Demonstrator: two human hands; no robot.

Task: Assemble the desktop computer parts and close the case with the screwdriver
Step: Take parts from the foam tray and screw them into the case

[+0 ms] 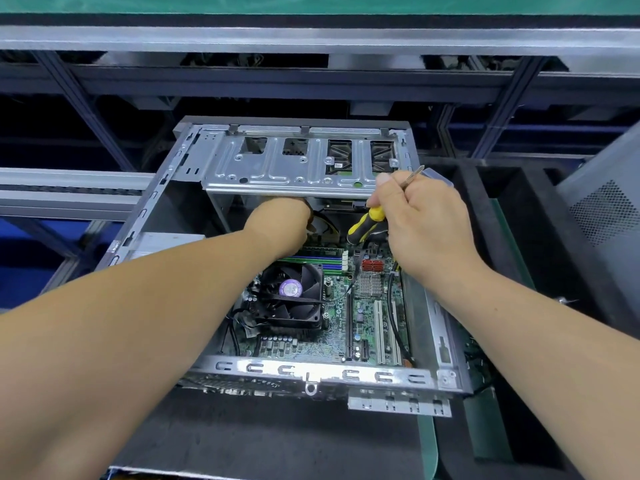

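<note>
Two hands work inside the open grey metal computer case (311, 374), which lies on its side on the dark surface (277, 441), near its middle, with the open side up. The left hand (280, 221) reaches deep under the silver perforated drive cage (287, 168) at the far end of the case; its fingers are hidden by the cage, so I cannot tell if they hold something or how far they are open. I judge that it feels for a cable or a connector there, because dark cables are visible just beside it.

The right hand (412, 216) is curled into a fist around the yellow-and-black-handled screwdriver (369, 225). The handle points down into the case and the thin metal shaft comes out above the fist, so the tool is only kept ready in the palm, not used now.

The green motherboard (332, 327) with the black square cooling fan (294, 292) is already sitting on the case floor. The grey perforated side panel (602, 209) leans at the right edge of the surface, well apart from the case, so closing is not yet done. The screwdriver tip is near the cage, so the person should take care not to scratch the board.
</note>
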